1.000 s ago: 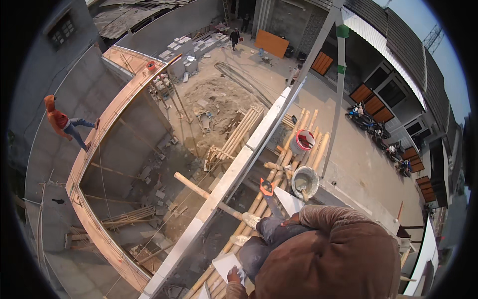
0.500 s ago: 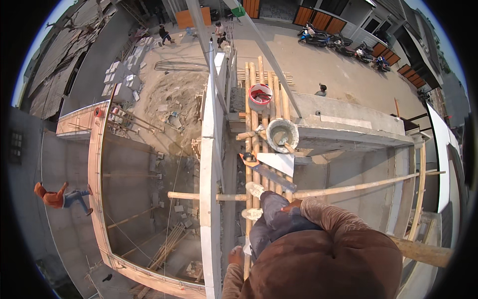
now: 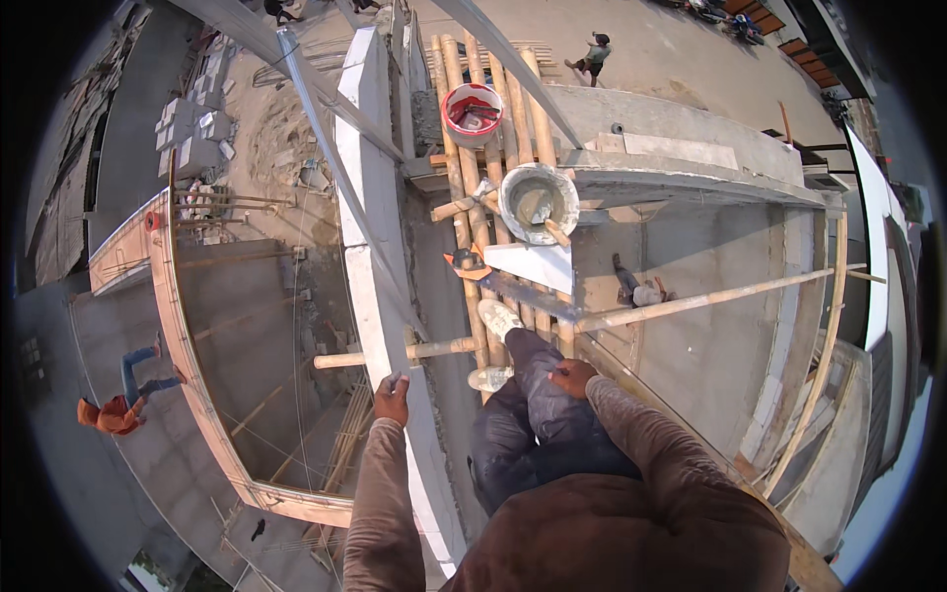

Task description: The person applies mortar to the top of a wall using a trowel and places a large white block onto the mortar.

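Note:
My left hand (image 3: 392, 399) is beside the edge of the pale block wall (image 3: 361, 148). Its fingers are bent together, and whatever they may hold is too small to make out. Over my right thigh lies my right hand (image 3: 572, 379), holding nothing, its fingers resting on the dark trousers (image 3: 541, 395). Ahead of my shoes, a handsaw (image 3: 528, 296) with an orange-and-black handle rests across the bamboo poles (image 3: 456, 187). A white flat piece (image 3: 533, 264) touches it. Beyond stand a mortar-smeared bucket (image 3: 509, 202) with grey contents and a white bucket (image 3: 473, 138) holding red things.
Slanting metal poles (image 3: 330, 163) cross by the wall. A bamboo crosspiece (image 3: 710, 301) extends right over a lower area, where a person (image 3: 643, 290) is. Another person (image 3: 120, 414) is beside the wooden formwork (image 3: 192, 365) at left. A third person (image 3: 595, 57) walks on the ground beyond.
My left hand has come forward and up to the wall's edge. My right hand remains at my thigh. The view has tilted, and the person beyond the right-hand wall shows more fully.

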A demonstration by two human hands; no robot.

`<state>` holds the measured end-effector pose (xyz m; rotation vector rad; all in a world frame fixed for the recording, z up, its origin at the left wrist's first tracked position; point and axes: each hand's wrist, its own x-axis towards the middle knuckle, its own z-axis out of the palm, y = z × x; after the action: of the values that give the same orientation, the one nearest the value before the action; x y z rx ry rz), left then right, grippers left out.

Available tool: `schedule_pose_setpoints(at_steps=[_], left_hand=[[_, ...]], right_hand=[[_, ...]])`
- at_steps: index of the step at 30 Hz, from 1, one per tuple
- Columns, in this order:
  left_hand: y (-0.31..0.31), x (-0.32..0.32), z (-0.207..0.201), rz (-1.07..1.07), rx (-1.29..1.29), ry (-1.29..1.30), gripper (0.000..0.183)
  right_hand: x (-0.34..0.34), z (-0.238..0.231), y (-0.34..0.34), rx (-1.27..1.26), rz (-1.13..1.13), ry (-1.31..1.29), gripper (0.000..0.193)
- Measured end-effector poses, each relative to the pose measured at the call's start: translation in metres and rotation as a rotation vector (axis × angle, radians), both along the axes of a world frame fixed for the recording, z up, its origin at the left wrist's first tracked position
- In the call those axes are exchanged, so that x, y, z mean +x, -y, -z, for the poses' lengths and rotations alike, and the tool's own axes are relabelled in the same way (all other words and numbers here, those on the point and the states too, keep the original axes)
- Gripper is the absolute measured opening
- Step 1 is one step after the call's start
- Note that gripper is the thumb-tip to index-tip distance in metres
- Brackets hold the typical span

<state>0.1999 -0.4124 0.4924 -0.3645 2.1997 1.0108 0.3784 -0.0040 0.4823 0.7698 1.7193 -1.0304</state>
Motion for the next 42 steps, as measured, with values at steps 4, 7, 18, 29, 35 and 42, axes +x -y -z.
schedule_pose_setpoints(at_steps=[4, 7, 18, 29, 35, 42], left_hand=[[-0.041, -0.048, 0.012, -0.114, 0.112, 0.018, 0.055], [-0.069, -0.047, 0.022, -0.048, 0.170, 0.054, 0.054], [-0.086, 0.121, 0.034, 0.188, 0.026, 0.357, 0.051], [-0.055, -0.030, 0.084, -0.217, -0.088, -0.501, 0.021], [-0.056, -0.207, 0.148, -0.186, -0.297, -0.829, 0.029], [-0.093, -0.263, 0.201, -0.134, -0.341, -0.889, 0.039]], right_hand=[[0.021, 0.005, -0.011, -0.041, -0.041, -0.008, 0.075], [0.025, 0.000, -0.018, -0.030, -0.038, 0.030, 0.074], [0.029, 0.041, 0.011, 0.219, 0.032, -0.080, 0.057], [-0.070, 0.106, -0.009, 0.113, 0.045, -0.257, 0.047], [-0.238, 0.161, -0.028, 0.082, 0.057, -0.604, 0.034], [-0.392, 0.230, -0.045, 0.153, 0.073, -0.788, 0.031]])
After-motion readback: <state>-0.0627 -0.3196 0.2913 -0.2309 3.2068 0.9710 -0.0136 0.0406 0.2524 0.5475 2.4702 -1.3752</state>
